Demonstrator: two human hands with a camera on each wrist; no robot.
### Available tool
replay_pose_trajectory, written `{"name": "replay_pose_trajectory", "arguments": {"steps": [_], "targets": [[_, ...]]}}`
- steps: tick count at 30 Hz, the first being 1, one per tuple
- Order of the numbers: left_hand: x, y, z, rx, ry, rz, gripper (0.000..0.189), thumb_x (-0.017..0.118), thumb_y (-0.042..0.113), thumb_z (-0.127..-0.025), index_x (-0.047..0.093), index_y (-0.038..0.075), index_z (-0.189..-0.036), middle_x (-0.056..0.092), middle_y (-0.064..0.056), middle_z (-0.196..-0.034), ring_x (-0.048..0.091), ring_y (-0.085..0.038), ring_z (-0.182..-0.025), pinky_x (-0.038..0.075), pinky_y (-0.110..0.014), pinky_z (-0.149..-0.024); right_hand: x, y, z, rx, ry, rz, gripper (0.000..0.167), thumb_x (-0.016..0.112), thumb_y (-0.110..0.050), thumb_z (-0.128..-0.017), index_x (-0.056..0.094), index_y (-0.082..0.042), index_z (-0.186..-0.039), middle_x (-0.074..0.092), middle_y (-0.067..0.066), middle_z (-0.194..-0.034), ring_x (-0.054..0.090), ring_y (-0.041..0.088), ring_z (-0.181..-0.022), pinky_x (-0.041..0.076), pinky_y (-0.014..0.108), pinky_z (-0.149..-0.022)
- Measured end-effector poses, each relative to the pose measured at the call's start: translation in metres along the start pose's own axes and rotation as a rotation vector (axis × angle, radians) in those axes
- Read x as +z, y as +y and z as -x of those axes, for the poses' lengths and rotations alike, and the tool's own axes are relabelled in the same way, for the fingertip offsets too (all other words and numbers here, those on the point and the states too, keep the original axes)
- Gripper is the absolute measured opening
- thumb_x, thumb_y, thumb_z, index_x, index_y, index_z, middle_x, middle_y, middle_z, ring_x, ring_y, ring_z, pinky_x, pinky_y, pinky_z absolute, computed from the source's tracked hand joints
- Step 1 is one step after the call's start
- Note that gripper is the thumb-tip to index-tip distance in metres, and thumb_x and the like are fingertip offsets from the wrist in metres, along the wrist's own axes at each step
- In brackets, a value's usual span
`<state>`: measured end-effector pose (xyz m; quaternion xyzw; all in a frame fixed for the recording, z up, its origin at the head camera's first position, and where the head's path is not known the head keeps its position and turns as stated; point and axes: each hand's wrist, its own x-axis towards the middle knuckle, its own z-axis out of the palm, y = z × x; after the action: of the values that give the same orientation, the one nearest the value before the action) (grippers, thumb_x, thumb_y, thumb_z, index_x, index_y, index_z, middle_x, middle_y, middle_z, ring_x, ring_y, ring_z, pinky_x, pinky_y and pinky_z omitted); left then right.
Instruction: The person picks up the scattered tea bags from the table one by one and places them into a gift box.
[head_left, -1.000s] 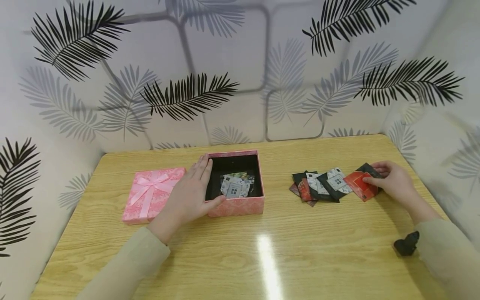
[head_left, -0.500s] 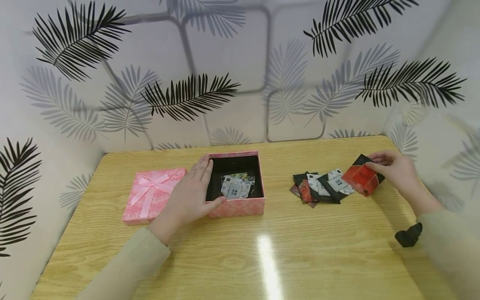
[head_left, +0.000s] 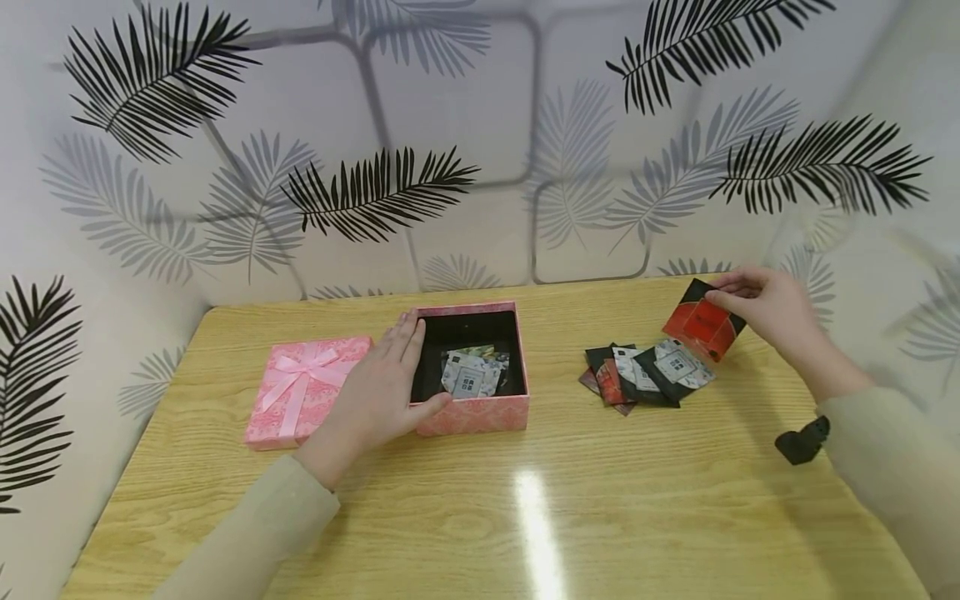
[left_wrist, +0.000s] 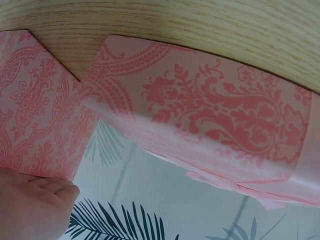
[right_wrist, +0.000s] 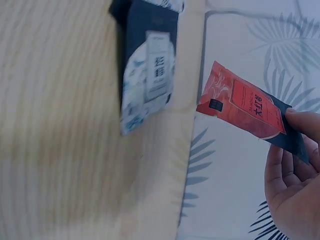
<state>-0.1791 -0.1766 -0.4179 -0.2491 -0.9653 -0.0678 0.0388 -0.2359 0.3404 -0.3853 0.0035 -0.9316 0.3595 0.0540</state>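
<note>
My left hand (head_left: pixel 375 387) rests on the left wall and front corner of a pink patterned box (head_left: pixel 472 414), fingers straight along its side. Inside the box, which has a black lining, lie several sachets (head_left: pixel 468 375), a white-and-grey one on top. My right hand (head_left: pixel 776 310) pinches a red-and-black sachet (head_left: pixel 705 321) between thumb and fingers, raised above the table; the right wrist view shows the same sachet (right_wrist: pixel 250 105) tilted. Below it, several sachets in black, red and white lie in an overlapping row, the rightmost being a black-and-white sachet (head_left: pixel 678 364).
Left of the box lies its pink lid (head_left: pixel 300 392) with a ribbon bow, partly behind my left hand. The wooden table (head_left: pixel 450 517) meets a leaf-patterned wall (head_left: pixel 480 225) at the back. A black device (head_left: pixel 802 442) hangs at my right wrist.
My right hand has lifted the red-and-black sachet off the table and carried it left and away from me. The left hand stays on the box.
</note>
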Motion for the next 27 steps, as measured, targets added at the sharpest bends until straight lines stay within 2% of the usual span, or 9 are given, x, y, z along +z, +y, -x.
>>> {"name": "replay_pose_trajectory", "arguments": {"steps": [9,18,27], "targets": [[-0.001,0.000,0.000,-0.002,-0.009,-0.001,0.107,0.053,0.069,-0.098,0.021,-0.006,-0.167,0.018,-0.023,-0.176,0.022,-0.037,-0.165,0.027,-0.051,-0.133,0.013,-0.041,-0.012,-0.053,-0.011,-0.061,0.032,0.076,-0.026,-0.100,0.074,0.000,-0.119,0.059,-0.038,-0.079,0.058,-0.013,-0.075,0.049,0.014,-0.064],[-0.001,-0.001,-0.001,-0.010,-0.015,0.000,0.106,0.053,0.069,-0.098,0.020,-0.005,-0.167,0.018,-0.023,-0.177,0.022,-0.037,-0.165,0.028,-0.052,-0.133,0.033,-0.080,-0.019,-0.064,-0.037,-0.130,0.029,0.076,-0.023,-0.100,0.075,-0.001,-0.118,0.067,-0.026,-0.081,0.061,-0.008,-0.074,0.052,0.016,-0.064],[-0.003,0.001,0.000,-0.005,-0.021,-0.021,0.106,0.053,0.069,-0.098,0.021,-0.005,-0.167,0.018,-0.023,-0.176,0.022,-0.036,-0.165,0.026,-0.051,-0.133,0.053,-0.114,-0.021,-0.145,-0.054,-0.190,0.025,0.079,-0.020,-0.098,0.077,0.000,-0.114,0.065,-0.025,-0.081,0.061,-0.009,-0.073,0.052,0.011,-0.066]]}}
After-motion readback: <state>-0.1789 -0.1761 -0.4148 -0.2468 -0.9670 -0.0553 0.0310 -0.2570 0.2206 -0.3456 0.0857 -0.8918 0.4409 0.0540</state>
